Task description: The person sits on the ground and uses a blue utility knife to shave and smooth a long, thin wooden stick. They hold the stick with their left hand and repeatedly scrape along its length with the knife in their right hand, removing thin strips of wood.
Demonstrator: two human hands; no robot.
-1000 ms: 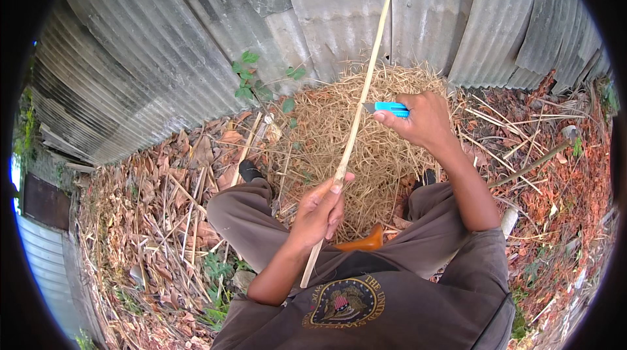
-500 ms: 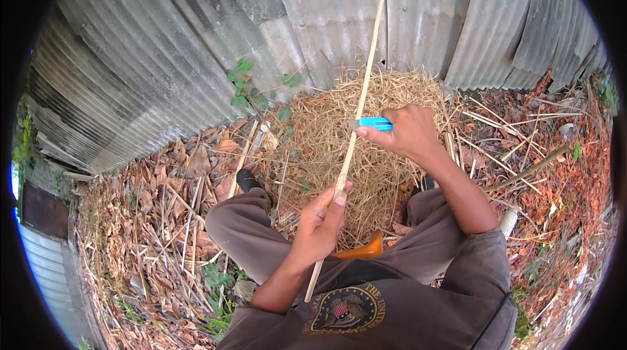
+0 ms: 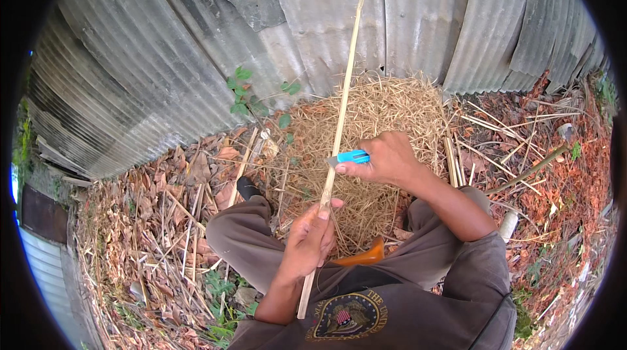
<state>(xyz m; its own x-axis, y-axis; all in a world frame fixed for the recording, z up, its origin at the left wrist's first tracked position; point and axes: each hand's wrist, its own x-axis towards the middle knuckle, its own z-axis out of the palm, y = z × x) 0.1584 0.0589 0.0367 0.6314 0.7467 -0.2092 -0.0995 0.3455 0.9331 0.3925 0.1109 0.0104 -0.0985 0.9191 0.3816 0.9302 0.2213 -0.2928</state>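
A long, thin, pale wooden stick [image 3: 346,88] slants up and away from my lap. My left hand [image 3: 308,235] is closed round its lower part, and the stick's near end sticks out below that hand, over my shirt. In my right hand [image 3: 388,157] is a blue utility knife [image 3: 353,156], gripped with the thumb along its near side. The knife's short blade lies against the stick, a little above my left hand. An orange, curved object [image 3: 362,255] rests in my lap; its kind I cannot make out.
A heap of straw-like shavings [image 3: 392,108] lies between my legs and the corrugated metal fence [image 3: 418,23]. Dry leaves [image 3: 170,186] cover the ground at left. Thin sticks [image 3: 496,131] are scattered at right, and a green leafy plant [image 3: 241,92] grows by the fence.
My right hand and the knife have moved down the stick toward my left hand. The stick and left hand have shifted slightly left and nearer to me.
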